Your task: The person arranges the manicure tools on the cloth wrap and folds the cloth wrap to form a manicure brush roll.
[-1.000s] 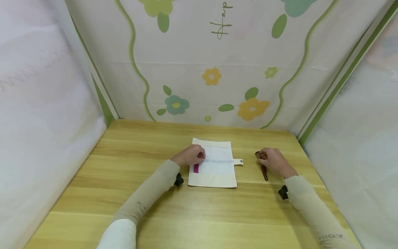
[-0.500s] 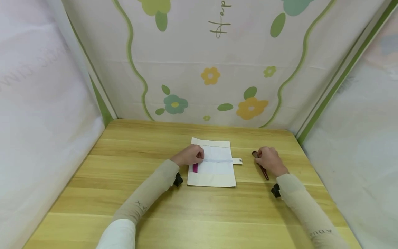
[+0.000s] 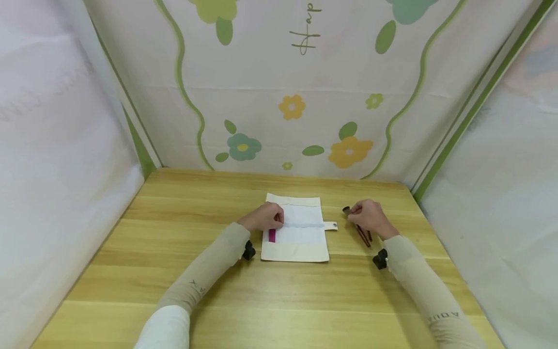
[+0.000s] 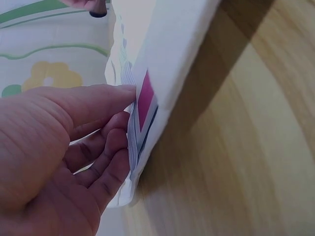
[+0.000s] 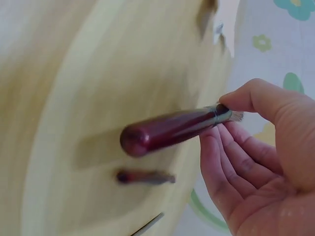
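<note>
An off-white fabric brush roll (image 3: 301, 253) lies spread on the table, with a snap tab on its right side. My left hand (image 3: 265, 216) is at its left edge, thumb and fingertips pinching the pale striped band (image 4: 132, 137) beside a magenta strip (image 4: 146, 101). To the right, my right hand (image 3: 371, 215) pinches a makeup brush (image 5: 170, 129) near its bristle end, between thumb and fingers. The brush's glossy dark red handle points down towards the table. Beyond it, a smaller dark red brush (image 5: 145, 177) lies on the wood, blurred.
The pale wooden table (image 3: 279, 300) is bordered by white cloth walls, the back one (image 3: 244, 72) printed with flowers. A thin dark strip (image 5: 150, 223) shows low in the right wrist view. Black wrist cameras sit under both forearms.
My right hand has moved left, towards the brush roll, with the brush, and the second brush's handle now shows apart from it. The left hand keeps its place on the roll.
</note>
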### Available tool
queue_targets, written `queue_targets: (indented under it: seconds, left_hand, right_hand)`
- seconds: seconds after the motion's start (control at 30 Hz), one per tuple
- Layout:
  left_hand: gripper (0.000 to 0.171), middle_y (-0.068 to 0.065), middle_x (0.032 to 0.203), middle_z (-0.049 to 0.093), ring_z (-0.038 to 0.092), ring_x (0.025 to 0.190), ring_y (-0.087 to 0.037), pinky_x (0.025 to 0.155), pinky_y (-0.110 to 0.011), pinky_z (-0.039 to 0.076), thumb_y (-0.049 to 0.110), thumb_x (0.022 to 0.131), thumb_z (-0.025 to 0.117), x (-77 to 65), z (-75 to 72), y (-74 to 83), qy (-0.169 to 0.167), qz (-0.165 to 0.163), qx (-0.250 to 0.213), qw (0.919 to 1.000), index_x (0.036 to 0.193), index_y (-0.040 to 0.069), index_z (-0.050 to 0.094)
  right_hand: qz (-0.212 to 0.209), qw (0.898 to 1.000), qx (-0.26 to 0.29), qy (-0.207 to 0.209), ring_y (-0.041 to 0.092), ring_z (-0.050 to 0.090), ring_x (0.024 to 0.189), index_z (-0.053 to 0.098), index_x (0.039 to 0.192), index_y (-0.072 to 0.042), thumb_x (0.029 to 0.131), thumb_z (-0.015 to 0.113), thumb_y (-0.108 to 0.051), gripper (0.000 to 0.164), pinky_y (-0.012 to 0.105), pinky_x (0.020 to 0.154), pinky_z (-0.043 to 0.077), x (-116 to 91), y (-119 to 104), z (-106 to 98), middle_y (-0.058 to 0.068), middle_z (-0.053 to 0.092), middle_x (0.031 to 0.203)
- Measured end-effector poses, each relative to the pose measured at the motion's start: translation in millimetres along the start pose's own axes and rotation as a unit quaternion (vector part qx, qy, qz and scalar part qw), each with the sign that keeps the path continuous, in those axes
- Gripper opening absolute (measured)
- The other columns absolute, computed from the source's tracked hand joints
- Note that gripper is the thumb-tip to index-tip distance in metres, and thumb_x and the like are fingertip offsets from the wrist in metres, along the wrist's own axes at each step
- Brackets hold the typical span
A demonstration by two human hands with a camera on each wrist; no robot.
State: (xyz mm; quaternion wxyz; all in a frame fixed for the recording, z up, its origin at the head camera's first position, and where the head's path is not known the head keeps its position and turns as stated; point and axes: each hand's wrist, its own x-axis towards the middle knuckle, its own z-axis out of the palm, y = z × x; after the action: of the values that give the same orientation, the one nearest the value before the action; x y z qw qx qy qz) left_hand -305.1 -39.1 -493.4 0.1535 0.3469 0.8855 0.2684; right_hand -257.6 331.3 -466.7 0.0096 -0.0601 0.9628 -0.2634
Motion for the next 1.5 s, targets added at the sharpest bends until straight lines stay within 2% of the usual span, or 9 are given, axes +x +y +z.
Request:
queue_targets:
  seconds: [0.23,0.6,0.87,1.03,1.23,1.37,1.5]
  left_hand:
    - [0.011,0.000,0.084,0.069,0.058,0.073,-0.012,0.070,-0.022,0.052,0.008,0.099,0.072,-3.0,-0.3,-0.3,0.000,-0.009,0.003,1.0000,0.088,0.010,0.074]
    - [0.012,-0.001,0.085,0.067,0.057,0.075,-0.014,0.071,-0.023,0.051,0.008,0.100,0.071,-4.6,-2.4,3.6,0.002,-0.019,-0.013,0.9997,0.088,0.011,0.071]
    - [0.014,0.000,0.082,0.066,0.056,0.072,-0.011,0.069,-0.022,0.050,0.009,0.101,0.069,-1.9,-3.6,3.4,-0.006,-0.014,-0.010,0.9998,0.088,0.011,0.070]
    - [0.013,0.000,0.082,0.065,0.056,0.073,-0.011,0.070,-0.022,0.049,0.009,0.102,0.068,-2.2,-4.3,1.1,-0.010,-0.014,-0.014,0.9998,0.089,0.010,0.070]
    - [0.013,-0.001,0.083,0.066,0.056,0.072,-0.011,0.070,-0.023,0.049,0.007,0.102,0.066,-4.5,-4.9,-1.1,-0.006,-0.009,-0.024,0.9997,0.090,0.009,0.071]
    - [0.012,-0.002,0.084,0.067,0.055,0.072,-0.011,0.070,-0.023,0.049,0.006,0.102,0.065,-6.5,-6.1,-1.2,-0.004,-0.003,-0.034,0.9994,0.093,0.007,0.071]
    - [0.011,-0.002,0.086,0.067,0.056,0.074,-0.011,0.071,-0.023,0.049,0.006,0.103,0.064,-7.1,-6.4,-1.4,-0.002,-0.005,-0.035,0.9994,0.094,0.007,0.071]
  right_hand:
    - [0.012,0.999,0.034,-0.006,0.027,0.074,0.093,0.076,0.112,-0.002,0.097,0.074,-0.023,0.026,0.046,0.084,0.060,13,-24,10,0.017,0.078,0.107]
    - [0.020,0.994,0.104,-0.015,0.028,0.072,0.095,0.075,0.110,-0.004,0.095,0.076,-0.024,0.024,0.044,0.086,0.060,45,-79,33,0.016,0.076,0.108]
    - [0.054,0.984,0.171,-0.007,0.026,0.074,0.099,0.076,0.112,-0.006,0.094,0.078,-0.025,0.026,0.037,0.084,0.061,71,-115,55,0.014,0.077,0.112]
    - [0.068,0.975,0.211,0.013,0.029,0.074,0.101,0.076,0.113,-0.006,0.094,0.079,-0.025,0.027,0.036,0.083,0.060,83,-133,68,0.015,0.078,0.113]
    - [0.081,0.961,0.260,0.051,0.026,0.074,0.096,0.078,0.111,-0.004,0.093,0.081,-0.022,0.026,0.026,0.072,0.057,93,-142,85,0.017,0.078,0.112]
    - [0.089,0.952,0.281,0.079,0.024,0.073,0.091,0.078,0.110,-0.005,0.091,0.082,-0.021,0.025,0.024,0.068,0.055,96,-144,95,0.017,0.078,0.109]
    - [0.097,0.951,0.279,0.093,0.023,0.074,0.093,0.078,0.108,-0.007,0.091,0.082,-0.024,0.025,0.024,0.071,0.054,98,-143,104,0.015,0.079,0.108]
